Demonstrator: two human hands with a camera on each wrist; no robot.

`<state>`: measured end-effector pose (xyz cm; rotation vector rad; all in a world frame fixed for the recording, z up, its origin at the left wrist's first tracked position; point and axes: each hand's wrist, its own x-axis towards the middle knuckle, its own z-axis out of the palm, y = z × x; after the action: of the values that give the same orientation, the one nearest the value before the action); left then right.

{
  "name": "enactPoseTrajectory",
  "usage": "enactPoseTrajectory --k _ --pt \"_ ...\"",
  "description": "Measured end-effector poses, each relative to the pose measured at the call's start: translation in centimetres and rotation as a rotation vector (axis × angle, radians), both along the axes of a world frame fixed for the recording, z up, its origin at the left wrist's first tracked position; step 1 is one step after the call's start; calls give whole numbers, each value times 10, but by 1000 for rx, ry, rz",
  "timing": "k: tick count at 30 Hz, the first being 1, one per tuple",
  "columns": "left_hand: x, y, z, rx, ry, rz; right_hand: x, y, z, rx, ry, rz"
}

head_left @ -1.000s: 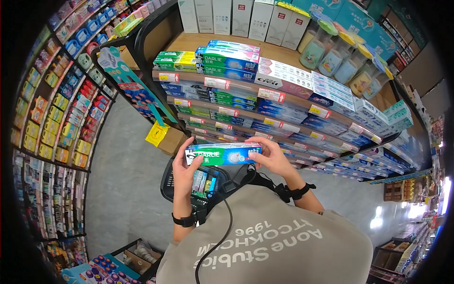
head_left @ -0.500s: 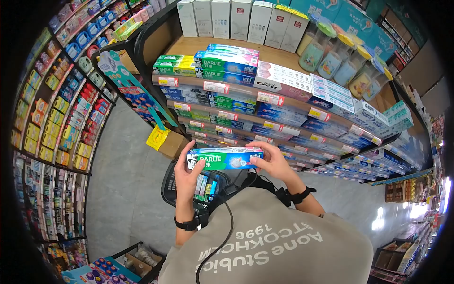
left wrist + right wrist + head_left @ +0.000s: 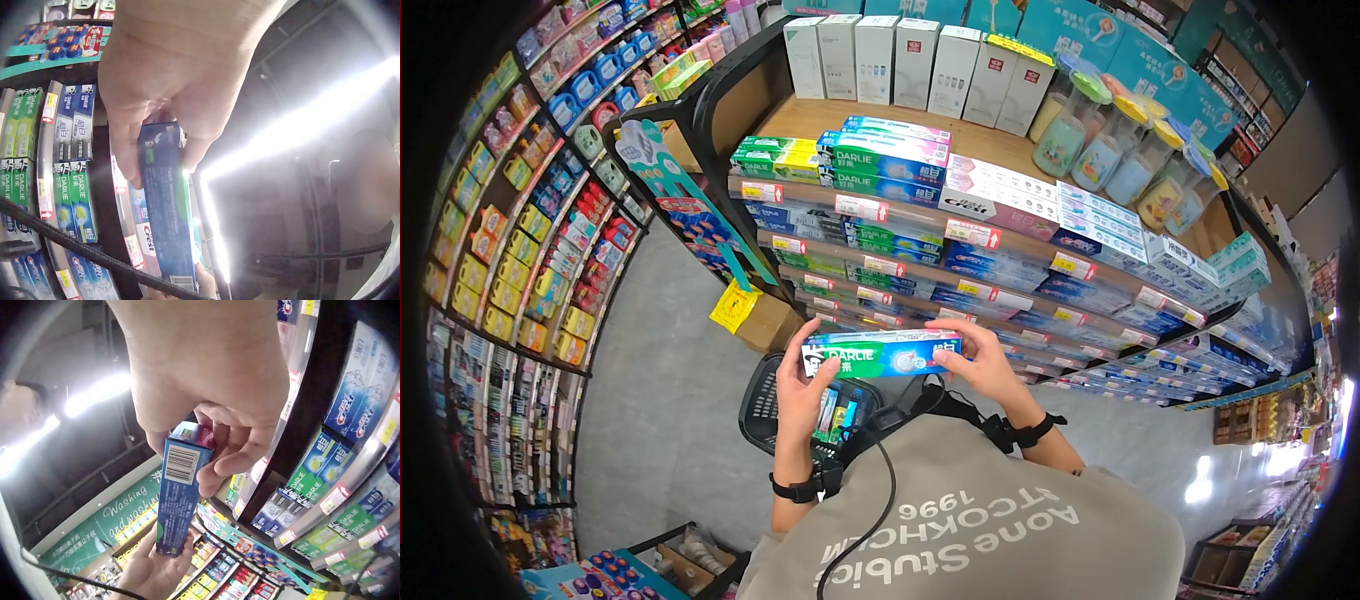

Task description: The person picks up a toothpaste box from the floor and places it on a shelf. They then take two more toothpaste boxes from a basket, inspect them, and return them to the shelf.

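A green and blue DARLIE toothpaste box [image 3: 882, 354] is held level between both hands in the head view. The left hand [image 3: 802, 385] grips its left end, thumb on the front face. At the right end, the right hand [image 3: 985, 365] pinches it with thumb in front and fingers behind. In the left wrist view the left hand [image 3: 169, 75] holds the near end of the box [image 3: 165, 206]. The right wrist view shows the right hand [image 3: 209, 375] on the end beside the barcode of the box [image 3: 178, 487].
Below the hands a dark basket [image 3: 758, 400] holds several small packages. Ahead stands a tiered shelf [image 3: 800, 187] of toothpaste boxes, with white cartons [image 3: 915, 62] and lidded jars [image 3: 1100, 158] on top. A brown carton [image 3: 768, 322] with a yellow sheet sits at the shelf's left end.
Both hands and the box have shifted slightly lower in the head view, as has the shelf. The grip on both ends looks the same.
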<state>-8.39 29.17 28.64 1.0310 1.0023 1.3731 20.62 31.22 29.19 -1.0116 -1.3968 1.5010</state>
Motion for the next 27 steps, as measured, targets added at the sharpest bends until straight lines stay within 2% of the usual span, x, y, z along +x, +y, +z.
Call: enactPoseTrajectory --k 5,27 --pt "-2 2 8 15 28 -4 -2 0 7 6 -12 -4" --pt "0 -3 -10 14 -9 -50 4 -11 4 -38 -37 -9"
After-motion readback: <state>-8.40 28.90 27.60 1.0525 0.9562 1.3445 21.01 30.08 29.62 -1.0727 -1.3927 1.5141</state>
